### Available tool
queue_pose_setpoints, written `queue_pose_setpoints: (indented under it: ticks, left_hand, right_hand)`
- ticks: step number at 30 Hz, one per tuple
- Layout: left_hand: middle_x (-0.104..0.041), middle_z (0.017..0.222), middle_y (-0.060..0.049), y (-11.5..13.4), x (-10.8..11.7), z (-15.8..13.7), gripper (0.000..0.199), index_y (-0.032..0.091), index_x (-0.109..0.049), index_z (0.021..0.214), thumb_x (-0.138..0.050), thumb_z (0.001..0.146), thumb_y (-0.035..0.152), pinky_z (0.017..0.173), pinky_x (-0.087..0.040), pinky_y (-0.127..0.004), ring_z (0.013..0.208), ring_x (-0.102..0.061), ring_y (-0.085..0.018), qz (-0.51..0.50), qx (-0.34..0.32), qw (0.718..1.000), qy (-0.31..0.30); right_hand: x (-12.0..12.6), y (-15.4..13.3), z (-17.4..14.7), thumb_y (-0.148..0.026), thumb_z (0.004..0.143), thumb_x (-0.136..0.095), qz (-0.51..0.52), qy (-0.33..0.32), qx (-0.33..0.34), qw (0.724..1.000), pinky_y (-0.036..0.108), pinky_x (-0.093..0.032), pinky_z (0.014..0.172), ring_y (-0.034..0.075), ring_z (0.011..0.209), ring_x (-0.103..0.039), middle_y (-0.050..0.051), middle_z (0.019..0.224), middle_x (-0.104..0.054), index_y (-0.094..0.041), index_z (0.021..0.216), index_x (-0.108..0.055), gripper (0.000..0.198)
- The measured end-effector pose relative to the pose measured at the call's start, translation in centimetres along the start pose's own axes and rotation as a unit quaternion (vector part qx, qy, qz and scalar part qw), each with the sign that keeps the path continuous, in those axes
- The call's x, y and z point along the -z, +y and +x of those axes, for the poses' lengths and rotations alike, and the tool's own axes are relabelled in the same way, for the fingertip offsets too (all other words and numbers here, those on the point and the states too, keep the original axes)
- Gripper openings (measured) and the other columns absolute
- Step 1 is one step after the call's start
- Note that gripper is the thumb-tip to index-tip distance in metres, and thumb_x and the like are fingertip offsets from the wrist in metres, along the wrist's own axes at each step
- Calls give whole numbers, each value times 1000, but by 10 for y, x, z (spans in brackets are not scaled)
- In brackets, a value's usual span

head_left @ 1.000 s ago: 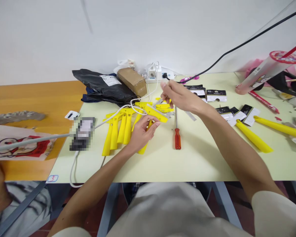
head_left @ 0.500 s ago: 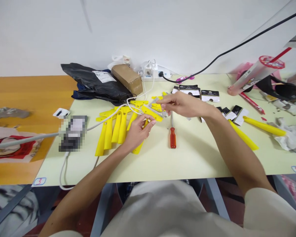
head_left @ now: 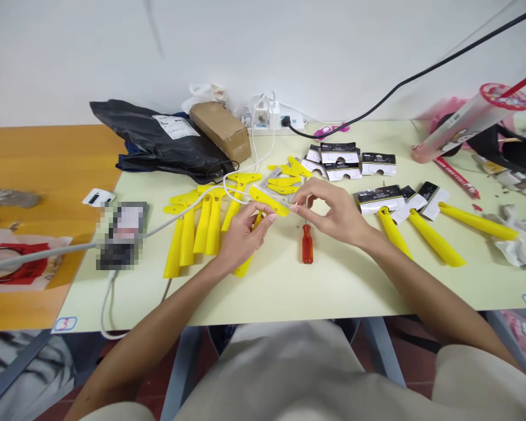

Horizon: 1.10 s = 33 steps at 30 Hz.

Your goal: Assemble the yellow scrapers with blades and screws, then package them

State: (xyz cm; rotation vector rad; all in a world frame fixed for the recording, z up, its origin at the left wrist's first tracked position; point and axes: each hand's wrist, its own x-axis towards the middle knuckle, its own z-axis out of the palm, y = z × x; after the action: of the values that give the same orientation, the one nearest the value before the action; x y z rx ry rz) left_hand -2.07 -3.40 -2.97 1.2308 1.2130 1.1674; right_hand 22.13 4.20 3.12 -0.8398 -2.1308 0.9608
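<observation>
My left hand (head_left: pixel 246 235) is closed in a pinch on the yellow head of a scraper (head_left: pixel 265 199), with a metal strip along its far edge. A yellow handle (head_left: pixel 244 268) shows below that hand; whether it joins this head I cannot tell. With thumb and forefinger together, my right hand (head_left: pixel 335 211) grips the right end of the scraper. A screwdriver (head_left: pixel 307 248) with a red handle lies just under my right hand. Beyond the hands is a small pile of yellow scraper pieces (head_left: pixel 284 182) and metal blades.
Several yellow scrapers (head_left: pixel 187 242) lie to the left, crossed by a white cable (head_left: pixel 179 218). Black-and-white cards (head_left: pixel 341 155) and more yellow handles (head_left: pixel 436 238) are on the right. A black bag (head_left: pixel 158 140) and cardboard box (head_left: pixel 221 130) stand behind; a tall cup (head_left: pixel 469 126) leans at far right.
My right hand has come down and nearer from above the pile to the right end of the scraper. My left hand keeps its hold. The view has shifted slightly.
</observation>
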Motion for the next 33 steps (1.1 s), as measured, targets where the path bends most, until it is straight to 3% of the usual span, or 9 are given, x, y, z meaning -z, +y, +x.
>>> queue_pose_setpoints:
  ticks: [4, 8, 13, 18, 23, 28, 33]
  left_hand:
    - [-52, 71, 6, 0, -1, -1, 33, 25, -70, 108, -80, 102, 56, 42, -43, -21, 48, -48, -8, 5, -2, 1000, -11]
    - [-53, 71, 6, -1, 0, 0, 33, 25, -71, 107, -80, 101, 56, 43, -41, -22, 48, -48, -8, 11, -3, 1000, -13]
    - [-55, 69, 5, 2, 3, 2, 28, 24, -76, 106, -81, 101, 51, 45, -38, -24, 48, -47, -9, 63, -34, 997, -19]
    - [-57, 69, 4, 3, 3, 3, 26, 24, -77, 106, -79, 102, 50, 47, -38, -25, 50, -48, -10, 86, -50, 995, -18]
    - [-53, 71, 4, 0, 5, 4, 28, 25, -77, 105, -81, 101, 52, 47, -40, -24, 50, -48, -10, 71, -45, 996, -24]
    - [-64, 90, 0, 2, 5, 5, 28, 24, -76, 104, -77, 103, 52, 48, -42, -23, 56, -50, -9, 90, -64, 993, -37]
    - [-58, 80, 3, 1, 4, 5, 28, 25, -71, 108, -75, 104, 53, 47, -43, -22, 54, -51, -9, 63, -38, 996, -52]
  right_hand:
    - [-12, -4, -5, -42, 108, -74, -57, -12, 71, 996, 51, -57, 107, 31, 117, -69, 10, 121, -75, -31, 109, -80, 13]
    - [-8, 4, -5, -39, 106, -74, -36, 10, 26, 999, 49, -57, 103, 31, 114, -72, 9, 117, -78, -29, 106, -75, 10]
    - [7, 18, -11, -27, 99, -74, -85, -116, -26, 989, 54, -51, 111, 32, 115, -73, 6, 117, -81, -26, 93, -71, 6]
    - [4, 15, -7, -15, 93, -72, -194, -198, -83, 957, 48, -50, 99, 33, 107, -70, 7, 104, -81, -24, 93, -74, 10]
    - [0, 7, 4, -10, 92, -70, -254, -244, -100, 930, 40, -46, 86, 31, 100, -69, 7, 94, -78, -23, 85, -68, 15]
    - [1, 8, 5, -13, 93, -69, -248, -264, -100, 927, 37, -44, 82, 30, 100, -70, 8, 100, -78, -23, 93, -69, 10]
    - [-6, 9, -1, -17, 100, -64, -283, -251, -62, 924, 37, -43, 80, 29, 94, -68, 11, 102, -75, -22, 97, -65, 5]
